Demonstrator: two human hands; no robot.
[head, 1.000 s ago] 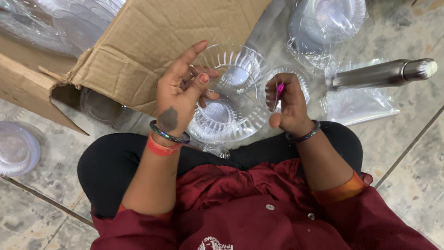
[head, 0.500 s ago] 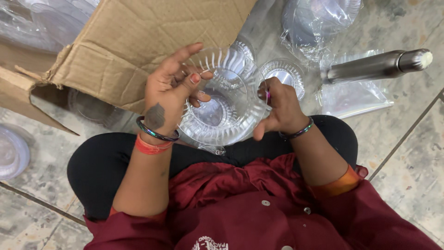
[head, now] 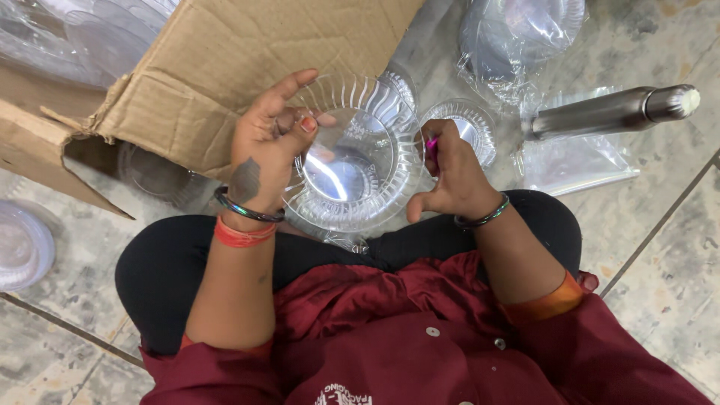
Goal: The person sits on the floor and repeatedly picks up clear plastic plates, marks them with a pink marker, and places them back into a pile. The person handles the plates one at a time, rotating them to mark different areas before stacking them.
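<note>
- a brown cardboard box (head: 225,67) lies tipped on the floor, its flap open, clear plastic showing inside.
- right of the box, a clear plastic bag (head: 517,37) wraps stacked clear bowls.
- below that bag, farther from the box, a flat clear plastic wrapper (head: 577,161) lies under a steel bottle.

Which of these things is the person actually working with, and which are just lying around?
In hand:
left hand holding the clear ribbed bowl
right hand at its rim, with something pink

Lying about:
cardboard box
steel bottle
wrapped bowls
</note>
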